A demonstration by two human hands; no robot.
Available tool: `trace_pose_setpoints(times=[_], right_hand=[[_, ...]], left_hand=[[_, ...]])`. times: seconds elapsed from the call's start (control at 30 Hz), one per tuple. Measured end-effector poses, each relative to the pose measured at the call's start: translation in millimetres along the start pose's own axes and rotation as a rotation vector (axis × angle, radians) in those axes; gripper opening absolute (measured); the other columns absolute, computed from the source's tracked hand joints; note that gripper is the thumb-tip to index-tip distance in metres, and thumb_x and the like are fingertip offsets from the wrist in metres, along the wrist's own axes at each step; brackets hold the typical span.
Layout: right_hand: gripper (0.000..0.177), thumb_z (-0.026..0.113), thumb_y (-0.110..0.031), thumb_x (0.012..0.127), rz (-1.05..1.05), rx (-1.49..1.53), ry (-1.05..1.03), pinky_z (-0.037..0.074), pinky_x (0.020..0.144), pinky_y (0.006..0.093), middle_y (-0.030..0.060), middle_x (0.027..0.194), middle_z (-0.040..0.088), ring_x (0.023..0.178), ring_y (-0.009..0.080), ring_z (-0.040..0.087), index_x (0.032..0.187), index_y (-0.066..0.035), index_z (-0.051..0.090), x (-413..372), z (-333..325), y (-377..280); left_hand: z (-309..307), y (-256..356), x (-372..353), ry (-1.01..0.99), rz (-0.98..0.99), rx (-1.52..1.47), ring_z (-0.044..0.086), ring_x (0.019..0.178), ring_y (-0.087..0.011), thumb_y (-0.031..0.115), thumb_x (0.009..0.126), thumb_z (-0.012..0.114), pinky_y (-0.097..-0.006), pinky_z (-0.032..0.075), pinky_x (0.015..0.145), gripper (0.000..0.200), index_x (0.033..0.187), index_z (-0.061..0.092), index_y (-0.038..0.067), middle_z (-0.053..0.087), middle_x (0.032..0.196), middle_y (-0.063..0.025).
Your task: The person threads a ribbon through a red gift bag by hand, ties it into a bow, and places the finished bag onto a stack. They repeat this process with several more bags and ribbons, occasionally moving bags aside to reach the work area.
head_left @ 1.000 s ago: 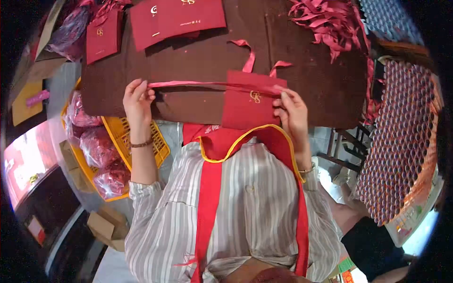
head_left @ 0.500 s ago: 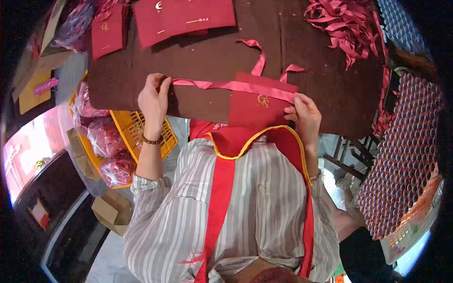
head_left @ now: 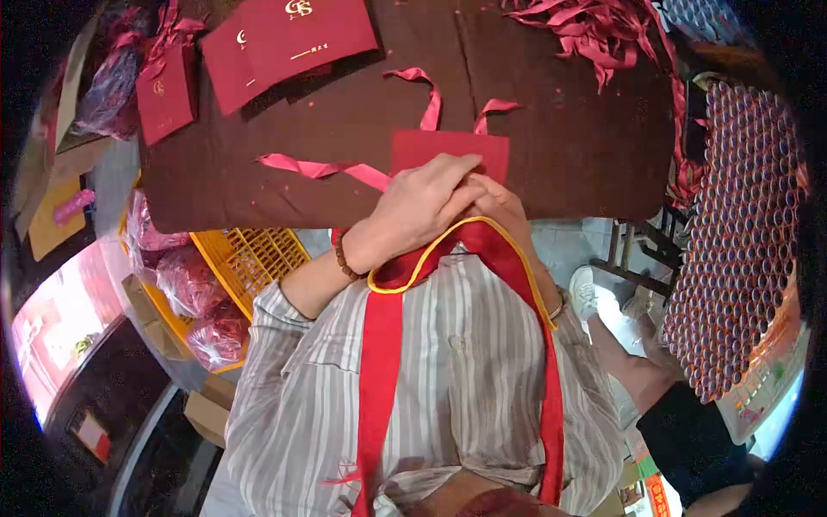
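Note:
A flat red paper bag (head_left: 439,145) lies near the table's front edge, its lower part hidden by my hands. A pink ribbon (head_left: 327,168) runs in from the left and passes under my left hand; its far end lies loose on the cloth. Two short ribbon tails (head_left: 431,103) stick out beyond the bag's top edge. My left hand (head_left: 422,202) reaches across the bag, closed, fingers meeting my right hand. My right hand (head_left: 501,205) is closed at the bag's right side, tucked partly behind the left fingers. Both hands gather the ribbon there; the pinch itself is mostly hidden.
Larger red bags (head_left: 314,39) and a smaller red one (head_left: 166,95) lie at the back left. A pile of pink ribbons (head_left: 594,39) is at the back right. A yellow crate (head_left: 250,258) stands at left, a rack of small round-topped items (head_left: 741,224) at right. Another person's leg (head_left: 633,375) shows.
My left hand let go of the ribbon's left end and moved right to meet my right hand over the bag. My right hand moved left and slightly down. The view shifted a little.

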State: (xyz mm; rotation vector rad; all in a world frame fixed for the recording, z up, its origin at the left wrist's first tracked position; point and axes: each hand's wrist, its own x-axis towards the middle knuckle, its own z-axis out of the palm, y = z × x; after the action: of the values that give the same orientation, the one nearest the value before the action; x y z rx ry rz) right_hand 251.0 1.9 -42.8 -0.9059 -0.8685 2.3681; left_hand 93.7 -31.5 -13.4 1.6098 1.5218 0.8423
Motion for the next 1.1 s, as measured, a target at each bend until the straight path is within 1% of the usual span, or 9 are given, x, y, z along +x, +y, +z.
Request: trace_pose_setpoints(times=[0.1, 0.2, 0.23, 0.47, 0.53, 0.57, 0.7, 0.8, 1.1], right_hand=[[0.031, 0.047, -0.023, 0.091, 0.104, -0.04, 0.11, 0.041, 0.052, 0.0194, 0.0024, 0.071, 0.059, 0.058, 0.0059, 0.053, 0.111, 0.0, 0.052, -1.8, 3.1, -6.7], [0.025, 0.048, -0.015, 0.092, 0.052, -0.29, 0.122, 0.042, 0.052, 0.0182, 0.0035, 0.076, 0.06, 0.061, 0.0065, 0.055, 0.11, 0.001, 0.053, 0.8, -5.5, -9.3], [0.025, 0.048, -0.019, 0.091, -0.01, -0.308, 0.191, 0.042, 0.051, 0.019, 0.0032, 0.07, 0.059, 0.058, 0.0066, 0.054, 0.106, 0.0, 0.057, 3.0, -3.2, -7.0], [0.02, 0.051, -0.013, 0.09, 0.004, -0.377, 0.18, 0.047, 0.057, 0.0228, 0.0078, 0.078, 0.063, 0.065, 0.0132, 0.061, 0.102, 0.0, 0.059, 5.6, -17.0, -21.8], [0.019, 0.054, -0.009, 0.086, -0.713, -1.122, 0.315, 0.047, 0.065, 0.0267, 0.01, 0.091, 0.063, 0.073, 0.0172, 0.059, 0.101, -0.001, 0.061, 20.0, -30.4, -24.0], [0.02, 0.055, -0.007, 0.083, -0.847, -1.266, 0.34, 0.047, 0.072, 0.0314, 0.0124, 0.095, 0.061, 0.081, 0.026, 0.059, 0.101, -0.002, 0.062, 26.4, -34.0, -33.6], [0.02, 0.051, -0.002, 0.083, -0.699, -1.521, 0.233, 0.046, 0.079, 0.0336, 0.0128, 0.098, 0.058, 0.091, 0.0297, 0.058, 0.1, -0.002, 0.062, 35.6, -43.0, -45.0], [0.019, 0.051, -0.004, 0.083, -0.476, -1.265, 0.139, 0.044, 0.082, 0.0336, 0.0131, 0.098, 0.058, 0.093, 0.0289, 0.057, 0.099, -0.001, 0.061, 31.6, -32.0, -46.1], [0.018, 0.05, -0.007, 0.085, -0.441, -1.226, -0.032, 0.044, 0.083, 0.0327, 0.0141, 0.099, 0.058, 0.094, 0.0275, 0.057, 0.098, -0.001, 0.06, 47.0, -15.2, -47.0]], left_hand=[[2.0, -6.4, -3.2, -0.002, -0.034, 0.068, 0.061, 0.086, -0.033, 0.018, 0.086, 0.055, -0.0373, 0.048, 0.074, 0.032, 0.114, 0.053, 0.001, 0.061, 0.093, -0.0181], [1.9, -14.1, -3.4, 0.07, -0.022, 0.075, 0.061, 0.085, -0.0326, 0.016, 0.086, 0.055, -0.0372, 0.048, 0.073, 0.032, 0.113, 0.054, 0.001, 0.061, 0.093, -0.0183], [3.5, -14.9, -2.8, 0.144, 0.01, 0.03, 0.06, 0.08, -0.0337, 0.018, 0.085, 0.055, -0.0392, 0.049, 0.069, 0.024, 0.1, 0.057, 0.0, 0.06, 0.085, -0.0171], [3.0, -16.6, -2.7, 0.039, 0.001, -0.013, 0.06, 0.079, -0.032, 0.012, 0.083, 0.058, -0.0376, 0.048, 0.067, 0.013, 0.089, 0.06, 0.0, 0.06, 0.084, -0.016], [2.9, -19.5, -3.5, 0.072, 0.02, 0.027, 0.06, 0.076, -0.0319, 0.012, 0.082, 0.059, -0.037, 0.048, 0.065, 0.013, 0.088, 0.06, 0.001, 0.06, 0.083, -0.0153], [4.2, -21.2, -3.6, 0.069, 0.017, 0.027, 0.06, 0.076, -0.0319, 0.012, 0.082, 0.059, -0.037, 0.048, 0.065, 0.013, 0.088, 0.06, 0.001, 0.06, 0.083, -0.0153], [7.9, -23.0, -5.5, 0.111, -0.019, 0.096, 0.06, 0.076, -0.0311, 0.011, 0.082, 0.059, -0.0364, 0.048, 0.066, 0.013, 0.088, 0.061, 0.0, 0.06, 0.082, -0.0152], [9.9, -28.7, -12.2, 0.133, -0.09, 0.143, 0.06, 0.077, -0.0306, 0.01, 0.082, 0.058, -0.0364, 0.048, 0.066, 0.012, 0.088, 0.061, 0.0, 0.06, 0.082, -0.0149], [-18.5, -46.1, -22.7, 0.177, -0.231, 0.02, 0.06, 0.078, -0.0333, 0.012, 0.082, 0.056, -0.0394, 0.047, 0.067, 0.013, 0.085, 0.06, 0.0, 0.061, 0.082, -0.0165]])
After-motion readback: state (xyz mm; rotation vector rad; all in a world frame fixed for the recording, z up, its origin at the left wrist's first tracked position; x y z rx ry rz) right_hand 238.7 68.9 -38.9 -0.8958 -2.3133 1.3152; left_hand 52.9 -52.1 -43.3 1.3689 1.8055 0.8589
